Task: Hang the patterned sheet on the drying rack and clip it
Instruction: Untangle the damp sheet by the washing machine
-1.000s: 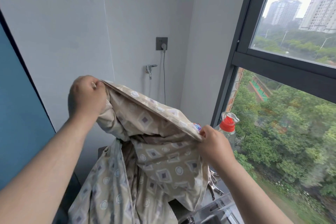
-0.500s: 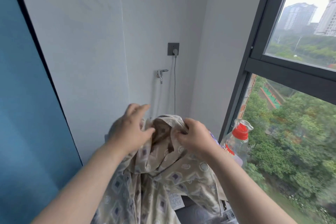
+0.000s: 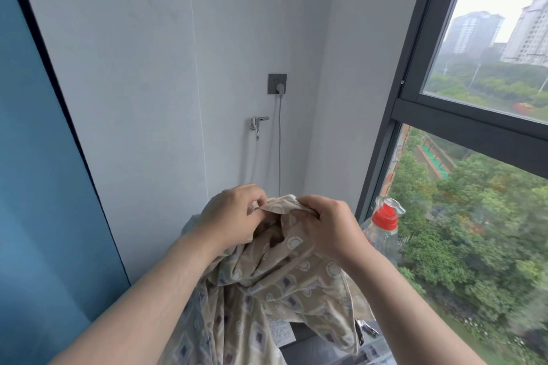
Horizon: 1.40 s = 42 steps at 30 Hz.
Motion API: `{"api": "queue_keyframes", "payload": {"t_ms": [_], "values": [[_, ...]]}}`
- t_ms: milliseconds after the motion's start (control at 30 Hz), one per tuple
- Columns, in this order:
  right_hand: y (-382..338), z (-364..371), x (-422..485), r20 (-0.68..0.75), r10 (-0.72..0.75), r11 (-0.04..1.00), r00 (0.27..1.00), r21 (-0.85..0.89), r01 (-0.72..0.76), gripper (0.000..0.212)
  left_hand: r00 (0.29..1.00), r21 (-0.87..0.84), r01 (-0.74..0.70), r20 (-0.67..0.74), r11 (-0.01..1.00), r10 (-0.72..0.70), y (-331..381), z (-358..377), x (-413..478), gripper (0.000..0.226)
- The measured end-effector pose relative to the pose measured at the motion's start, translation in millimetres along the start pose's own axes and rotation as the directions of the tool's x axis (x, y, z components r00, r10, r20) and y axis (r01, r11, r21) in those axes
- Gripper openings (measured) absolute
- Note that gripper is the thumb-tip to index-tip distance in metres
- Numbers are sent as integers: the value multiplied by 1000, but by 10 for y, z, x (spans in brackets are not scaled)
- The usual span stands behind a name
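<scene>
The patterned sheet (image 3: 284,284), beige with squares and circles, hangs bunched in front of me at the lower middle of the head view. My left hand (image 3: 234,216) pinches its top edge from the left. My right hand (image 3: 326,225) grips the same edge from the right, a few centimetres away. A metal clip (image 3: 366,330) peeks out under the sheet's right side. No drying rack is in view.
A clear bottle with a red cap (image 3: 384,231) stands behind my right wrist by the window frame (image 3: 382,163). A tap (image 3: 258,123) and a wall socket (image 3: 277,83) with a hanging cable sit on the grey wall. A blue panel (image 3: 32,186) fills the left.
My hands, spread wide along the sheet's edge a second ago, have come together at its top. The left hand now pinches the edge it was hovering over.
</scene>
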State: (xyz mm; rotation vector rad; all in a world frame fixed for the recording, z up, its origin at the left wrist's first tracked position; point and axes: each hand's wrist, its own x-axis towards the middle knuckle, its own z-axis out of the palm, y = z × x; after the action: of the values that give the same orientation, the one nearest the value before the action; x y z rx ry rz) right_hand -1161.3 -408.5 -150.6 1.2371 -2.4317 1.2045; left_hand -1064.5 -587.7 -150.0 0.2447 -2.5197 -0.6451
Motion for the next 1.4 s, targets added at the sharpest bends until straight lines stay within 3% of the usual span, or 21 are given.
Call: {"api": "queue_keyframes", "payload": {"t_ms": [133,267,333,433,600,733,867,933,1033,1100,1200,1300,1400], "values": [[12,-18,-7,70,83,987,994,129,-92,13,985,4,-80,152,997,78,32,-13,12,14],[40,6,-7,114,87,944,990,309,-119,12,948,-212,-8,308,977,74,9,76,114,11],[75,6,-23,135,115,904,984,395,-160,10,955,-265,48,295,963,33,-11,94,122,16],[126,6,-63,111,141,869,984,462,-176,16,987,-291,130,129,948,-96,-77,67,125,18],[167,119,-185,-7,90,990,996,109,-89,10,991,-246,130,47,961,-122,-103,-75,181,21],[182,299,-337,-11,4,1000,1000,-6,-4,31,991,-121,131,40,984,-127,-56,-223,264,15],[208,505,-424,-95,-34,998,995,51,39,11,993,61,110,22,992,-112,-85,-331,303,18],[204,546,-427,-73,42,995,996,93,-36,2,994,65,104,21,992,-105,-101,-362,304,19],[255,540,-391,36,192,967,981,165,-196,19,992,-71,128,15,989,-127,-116,-412,299,14],[301,487,-359,56,203,967,978,148,-209,27,992,-53,120,39,991,-118,-150,-473,283,14],[310,228,-213,-5,186,974,983,135,-183,28,985,121,46,161,992,-66,-178,-579,206,17],[187,-143,11,-49,68,995,996,81,-63,23,968,264,-27,246,964,-40,-130,-694,142,24],[117,-194,144,48,-9,1000,999,-24,11,11,965,331,-48,259,942,-42,-244,-801,186,26]]}}
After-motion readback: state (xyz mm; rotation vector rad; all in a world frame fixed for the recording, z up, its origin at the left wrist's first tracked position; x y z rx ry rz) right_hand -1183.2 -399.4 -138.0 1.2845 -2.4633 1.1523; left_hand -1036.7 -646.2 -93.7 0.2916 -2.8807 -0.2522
